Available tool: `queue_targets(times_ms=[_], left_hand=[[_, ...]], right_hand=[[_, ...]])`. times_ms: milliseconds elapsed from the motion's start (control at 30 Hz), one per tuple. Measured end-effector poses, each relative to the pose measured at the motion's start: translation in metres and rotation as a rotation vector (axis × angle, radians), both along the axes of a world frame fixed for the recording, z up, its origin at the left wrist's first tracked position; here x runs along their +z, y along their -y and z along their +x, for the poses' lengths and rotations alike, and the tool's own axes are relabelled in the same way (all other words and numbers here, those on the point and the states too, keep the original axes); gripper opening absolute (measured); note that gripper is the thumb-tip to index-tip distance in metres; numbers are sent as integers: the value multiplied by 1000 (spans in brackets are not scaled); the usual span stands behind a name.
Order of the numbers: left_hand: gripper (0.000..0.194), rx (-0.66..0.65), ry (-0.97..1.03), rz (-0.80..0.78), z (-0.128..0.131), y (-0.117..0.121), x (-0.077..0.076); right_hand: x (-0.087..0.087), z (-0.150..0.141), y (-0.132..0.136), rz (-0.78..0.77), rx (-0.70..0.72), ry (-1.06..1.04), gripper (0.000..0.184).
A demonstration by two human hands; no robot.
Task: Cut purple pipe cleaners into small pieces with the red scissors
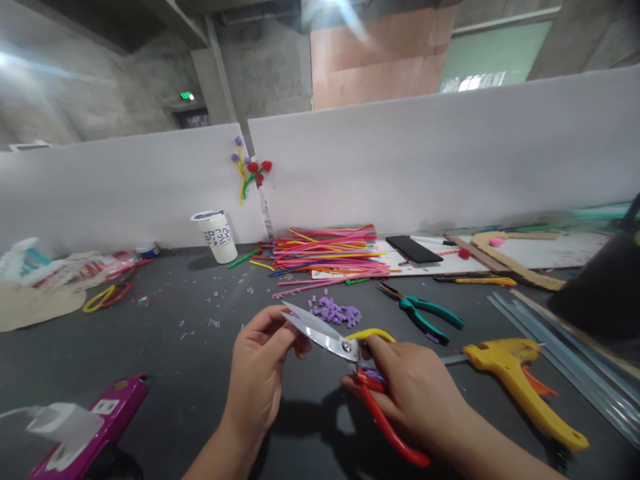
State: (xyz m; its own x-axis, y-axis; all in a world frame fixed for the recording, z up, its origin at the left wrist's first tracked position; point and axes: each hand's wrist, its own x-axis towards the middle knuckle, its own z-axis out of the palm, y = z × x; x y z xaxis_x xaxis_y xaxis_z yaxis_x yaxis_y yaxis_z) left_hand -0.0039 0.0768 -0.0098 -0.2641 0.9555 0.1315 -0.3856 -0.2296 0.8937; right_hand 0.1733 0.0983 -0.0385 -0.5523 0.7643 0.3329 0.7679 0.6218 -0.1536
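My right hand (413,380) grips a pair of scissors (325,337) with one yellow and one red handle. Their blades point left and up, the tip beside the fingers of my left hand (263,363). Thumb and forefinger of the left hand are pinched together; a hint of purple shows at the blade there, but what they hold is mostly hidden. Just beyond the blades lies a pile of short purple fuzzy pieces (336,311). More purple bits (374,375) show by the red handle, partly covered by my right hand.
Behind the pile lie many coloured pipe cleaners (330,257). A paper cup (216,239) stands left of them. Pliers (425,317), a yellow glue gun (520,380), clear glue sticks (565,360) and a black phone (414,249) lie right. A purple power strip (117,407) sits front left.
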Motion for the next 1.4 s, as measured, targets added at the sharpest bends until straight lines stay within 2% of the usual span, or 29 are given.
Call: queue_targets(times_ms=[233,933,1400], left_hand=[[4,-19,-19,-3,-4,0,3],[6,13,-23,-16,-6,-1,2],[3,-46,-48,-10,-10,-1,3]], right_hand=[[4,-1,1,-66,13,-4,38],[4,-2,5,-51,4,10,36],[6,0,3,-69,-31,-44,38]])
